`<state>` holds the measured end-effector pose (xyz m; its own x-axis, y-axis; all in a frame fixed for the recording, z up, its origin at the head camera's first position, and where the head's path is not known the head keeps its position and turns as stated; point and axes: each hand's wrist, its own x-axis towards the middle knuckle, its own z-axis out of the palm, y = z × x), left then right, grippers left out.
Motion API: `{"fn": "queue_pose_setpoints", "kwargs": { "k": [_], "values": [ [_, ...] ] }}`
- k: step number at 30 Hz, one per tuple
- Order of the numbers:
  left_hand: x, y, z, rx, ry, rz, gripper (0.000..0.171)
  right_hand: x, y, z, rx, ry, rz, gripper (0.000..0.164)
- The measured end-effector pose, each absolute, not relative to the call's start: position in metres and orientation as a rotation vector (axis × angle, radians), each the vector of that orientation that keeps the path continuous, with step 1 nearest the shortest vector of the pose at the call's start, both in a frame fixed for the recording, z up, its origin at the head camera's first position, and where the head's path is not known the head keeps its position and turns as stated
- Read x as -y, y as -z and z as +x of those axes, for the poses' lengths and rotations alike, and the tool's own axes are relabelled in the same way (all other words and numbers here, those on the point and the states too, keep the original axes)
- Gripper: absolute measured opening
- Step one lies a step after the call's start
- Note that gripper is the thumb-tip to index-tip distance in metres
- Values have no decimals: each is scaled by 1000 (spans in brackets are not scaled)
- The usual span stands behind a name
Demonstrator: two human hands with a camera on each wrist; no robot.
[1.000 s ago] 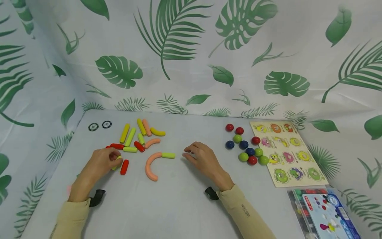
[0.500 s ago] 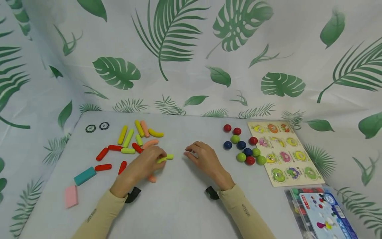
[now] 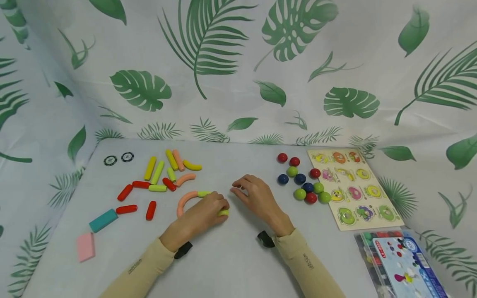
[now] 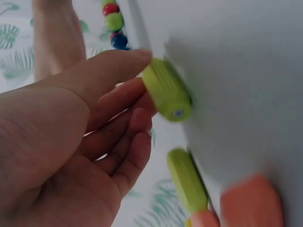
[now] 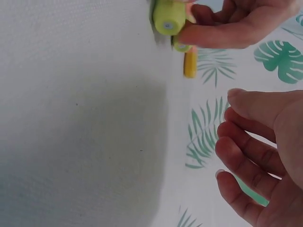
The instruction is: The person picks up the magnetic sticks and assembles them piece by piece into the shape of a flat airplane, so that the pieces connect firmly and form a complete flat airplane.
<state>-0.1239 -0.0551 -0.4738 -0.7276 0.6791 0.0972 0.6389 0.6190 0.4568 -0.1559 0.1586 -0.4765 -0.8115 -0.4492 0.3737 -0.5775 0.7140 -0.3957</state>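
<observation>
The left hand (image 3: pixel 204 212) pinched a green stick (image 4: pixel 166 90) — a second stick (image 4: pixel 186 178) near its fingers — while the right hand (image 3: pixel 258 199) curved half open, holding nothing.

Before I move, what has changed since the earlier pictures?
The left hand carried a lime piece rightward, from beside a red stick to right of the peach curve, and still pinches it. The teal block and pink block, at first mostly hidden behind that arm, now show fully. The right hand and the puzzle board stayed put.
</observation>
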Motion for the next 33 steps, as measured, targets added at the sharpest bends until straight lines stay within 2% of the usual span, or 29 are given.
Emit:
{"fn": "queue_pose_setpoints", "kwargs": {
  "k": [9,14,22,28,33],
  "values": [
    [118,463,-113,-2639,-923,707,31,-153,475,-149,2696,-700,872,11],
    [152,466,-108,-2649,-982,712,38,-154,478,-139,2684,-689,936,10],
    [165,475,-105,-2668,-985,877,34,-151,488,-121,2738,-761,1110,22],
    [160,481,-106,-2644,-933,919,17,-146,489,-116,2836,-709,1102,21],
    [151,483,-113,-2688,-906,958,18,-142,488,-118,2852,-683,1106,22]
  ]
}}
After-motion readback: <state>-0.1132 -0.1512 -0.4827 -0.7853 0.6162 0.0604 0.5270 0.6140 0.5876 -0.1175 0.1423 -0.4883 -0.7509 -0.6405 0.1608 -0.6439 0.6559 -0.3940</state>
